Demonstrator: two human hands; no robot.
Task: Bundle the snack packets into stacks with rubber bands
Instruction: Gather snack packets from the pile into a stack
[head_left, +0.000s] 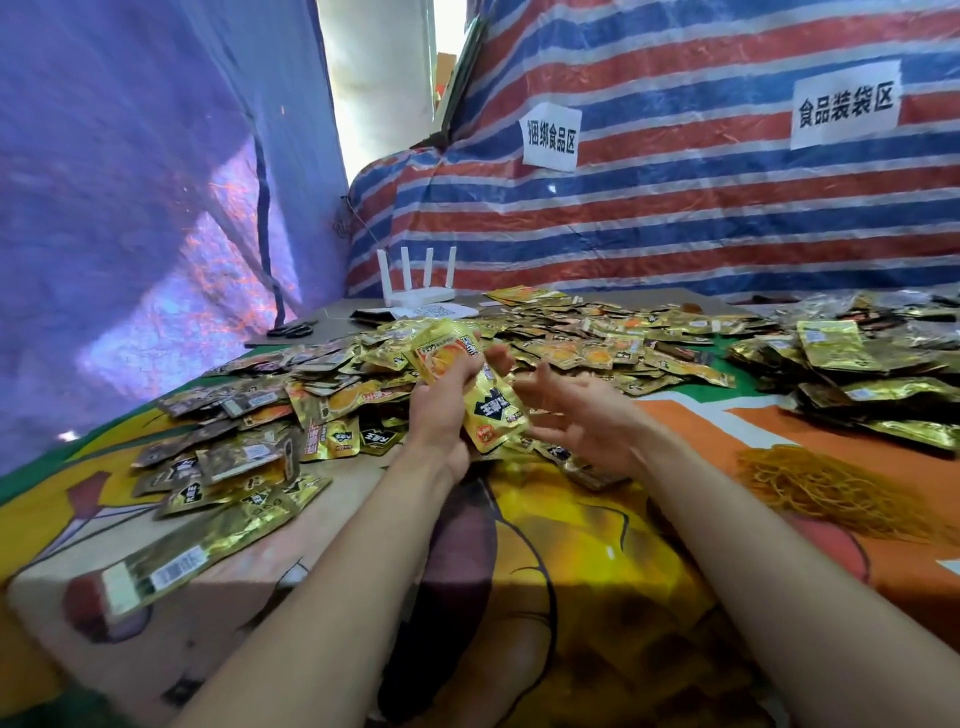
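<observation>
My left hand (441, 410) grips a few gold snack packets (493, 410) held up over the table, one of them sticking up at the top (441, 345). Just to the right of them my right hand (576, 415) hovers with its fingers spread and holds nothing. Behind the hands a large loose heap of gold packets (571, 338) covers the middle of the table. A tangle of orange rubber bands (826, 488) lies on the cloth at the right, well away from both hands.
More packets lie at the left (223, 457) and in a pile at the far right (857, 374). A white router (418, 296) and black scissors (293, 328) sit at the back left. Striped tarpaulin (675, 197) walls the table (571, 597) in.
</observation>
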